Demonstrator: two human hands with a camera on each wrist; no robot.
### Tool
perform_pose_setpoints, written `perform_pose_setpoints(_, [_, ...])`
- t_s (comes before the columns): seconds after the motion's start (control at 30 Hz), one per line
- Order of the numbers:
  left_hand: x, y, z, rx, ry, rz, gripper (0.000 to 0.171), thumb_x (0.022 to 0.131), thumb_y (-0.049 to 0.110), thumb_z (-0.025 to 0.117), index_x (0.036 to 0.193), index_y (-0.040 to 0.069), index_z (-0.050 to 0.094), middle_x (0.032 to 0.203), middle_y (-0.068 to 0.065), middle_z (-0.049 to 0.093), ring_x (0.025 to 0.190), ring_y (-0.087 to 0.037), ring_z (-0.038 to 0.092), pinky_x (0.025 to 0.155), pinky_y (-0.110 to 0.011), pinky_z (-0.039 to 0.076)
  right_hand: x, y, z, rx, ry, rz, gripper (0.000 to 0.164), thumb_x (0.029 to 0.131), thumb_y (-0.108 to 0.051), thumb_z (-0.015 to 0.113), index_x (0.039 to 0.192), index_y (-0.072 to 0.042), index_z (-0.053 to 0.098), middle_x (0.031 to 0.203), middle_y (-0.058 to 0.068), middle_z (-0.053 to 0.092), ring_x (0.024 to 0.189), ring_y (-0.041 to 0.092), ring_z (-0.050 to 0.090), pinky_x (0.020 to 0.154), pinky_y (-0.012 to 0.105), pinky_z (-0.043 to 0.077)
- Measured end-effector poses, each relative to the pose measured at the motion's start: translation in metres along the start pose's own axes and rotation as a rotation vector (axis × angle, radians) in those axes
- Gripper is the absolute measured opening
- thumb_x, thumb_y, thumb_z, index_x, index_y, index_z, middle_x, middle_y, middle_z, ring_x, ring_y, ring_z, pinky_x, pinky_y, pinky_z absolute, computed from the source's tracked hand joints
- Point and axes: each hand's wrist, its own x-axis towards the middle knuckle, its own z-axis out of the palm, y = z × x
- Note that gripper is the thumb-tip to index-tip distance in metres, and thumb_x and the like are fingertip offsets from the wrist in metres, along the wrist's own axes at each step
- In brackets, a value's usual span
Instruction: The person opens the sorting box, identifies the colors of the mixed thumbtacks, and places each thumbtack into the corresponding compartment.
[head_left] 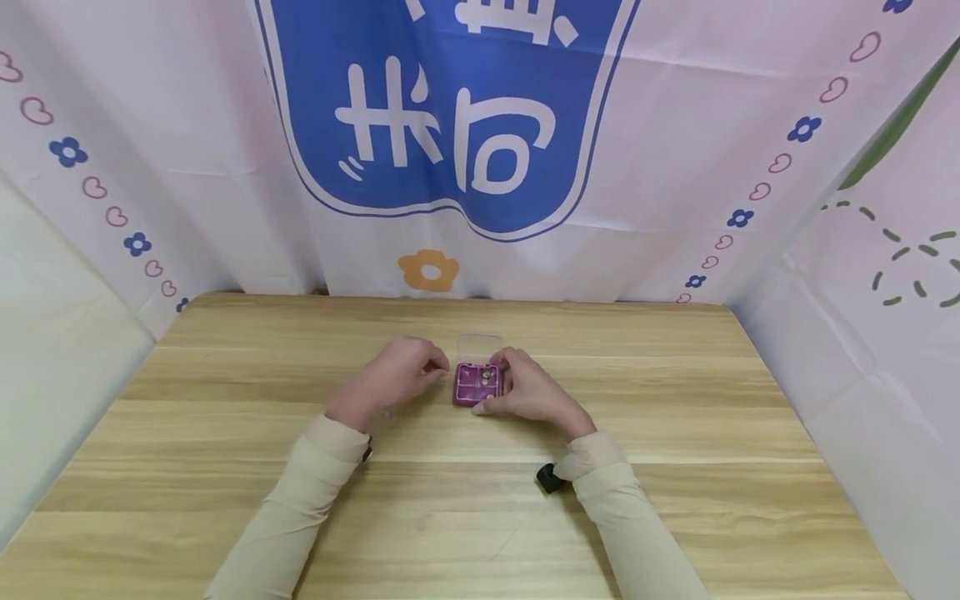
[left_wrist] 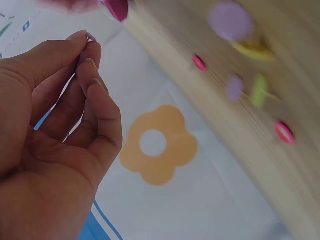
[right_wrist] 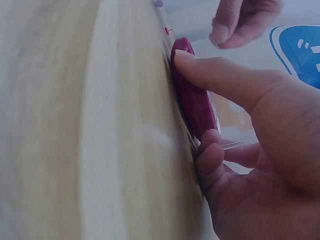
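A small magenta compartment box (head_left: 466,393) lies on the table with its clear lid (head_left: 480,345) raised at the back. Small greenish and pale pieces (head_left: 486,376) sit in its right-hand compartments. My right hand (head_left: 528,392) grips the box from the right, thumb along the near edge and fingers at the far side; the right wrist view shows the thumb pressed on the box wall (right_wrist: 192,100). Left of the box, apart from it, my left hand (head_left: 397,377) pinches a tiny purplish-grey pin-like piece (left_wrist: 91,37), mostly hidden between thumb and index fingertips.
Loose pins with coloured heads lie on the wooden table (head_left: 675,400): a pink one (left_wrist: 285,132), a green one (left_wrist: 259,91) and several others. A printed cloth (head_left: 225,125) hangs behind the table's back edge. Black wrist gear (head_left: 550,478) sits below the right sleeve.
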Motion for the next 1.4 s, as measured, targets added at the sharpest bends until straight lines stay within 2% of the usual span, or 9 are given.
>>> perform_pose_setpoints(0.17, [0.011,0.010,0.008,0.022,-0.014,0.023,0.008,0.083,0.007,0.070,0.090,0.007,0.074,0.085,-0.003,0.071,0.071,-0.009,0.059,0.068,-0.027,0.054,0.000,0.001,0.001,0.011,-0.006,-0.008,0.077,0.062,-0.029,0.088,0.121,-0.004,0.045,0.107,0.007,0.050,0.081,0.016,0.055,0.067,0.031,0.052])
perform_pose_setpoints(0.3, [0.018,0.018,0.014,0.027,-0.024,0.079,0.006,0.083,0.007,0.069,0.086,0.008,0.074,0.081,0.000,0.071,0.067,-0.007,0.058,0.062,-0.024,0.053,0.000,0.001,0.001,0.019,-0.005,-0.024,0.075,0.062,-0.029,0.088,0.119,-0.004,0.046,0.107,0.009,0.051,0.081,0.016,0.055,0.067,0.032,0.052])
perform_pose_setpoints(0.5, [0.024,0.027,0.023,0.051,-0.031,0.164,0.009,0.083,0.007,0.068,0.079,0.011,0.074,0.071,0.007,0.065,0.061,-0.006,0.053,0.055,-0.022,0.048,-0.001,0.000,0.002,0.032,-0.002,-0.055,0.073,0.062,-0.028,0.088,0.117,-0.003,0.047,0.105,0.010,0.051,0.079,0.017,0.057,0.066,0.033,0.052])
perform_pose_setpoints(0.67, [0.026,0.031,0.027,0.057,-0.030,0.192,0.012,0.084,0.006,0.067,0.076,0.013,0.074,0.062,0.009,0.059,0.055,-0.007,0.048,0.051,-0.023,0.046,0.000,0.001,0.003,0.056,-0.006,-0.081,0.071,0.063,-0.029,0.087,0.115,-0.002,0.048,0.104,0.013,0.052,0.080,0.019,0.057,0.067,0.035,0.051])
perform_pose_setpoints(0.9, [0.026,0.032,0.028,0.062,-0.023,0.189,0.015,0.083,0.006,0.066,0.075,0.015,0.073,0.060,0.010,0.058,0.053,-0.006,0.046,0.049,-0.022,0.043,-0.001,-0.001,0.002,0.041,-0.004,-0.082,0.071,0.063,-0.029,0.088,0.115,-0.002,0.048,0.102,0.012,0.052,0.078,0.019,0.056,0.065,0.035,0.050])
perform_pose_setpoints(1.13, [0.024,0.030,0.026,0.048,-0.004,0.192,0.012,0.083,0.005,0.067,0.076,0.013,0.074,0.064,0.009,0.061,0.055,-0.007,0.049,0.052,-0.024,0.047,0.001,-0.002,0.000,0.023,-0.013,-0.073,0.073,0.063,-0.030,0.087,0.118,-0.002,0.047,0.104,0.011,0.052,0.079,0.018,0.056,0.065,0.034,0.051])
perform_pose_setpoints(1.23, [0.021,0.028,0.024,0.053,0.003,0.153,0.008,0.082,0.007,0.070,0.078,0.012,0.074,0.070,0.006,0.066,0.061,-0.007,0.053,0.057,-0.026,0.050,0.001,-0.001,0.000,0.017,-0.012,-0.066,0.073,0.063,-0.030,0.087,0.117,-0.003,0.047,0.105,0.010,0.052,0.081,0.018,0.056,0.067,0.033,0.051])
perform_pose_setpoints(1.4, [0.015,0.018,0.017,0.056,-0.003,0.044,0.006,0.082,0.010,0.072,0.086,0.011,0.075,0.083,0.001,0.071,0.071,-0.007,0.057,0.067,-0.026,0.052,0.001,0.000,-0.001,0.001,-0.003,-0.026,0.076,0.061,-0.032,0.087,0.119,-0.005,0.047,0.107,0.007,0.051,0.082,0.016,0.055,0.067,0.032,0.051])
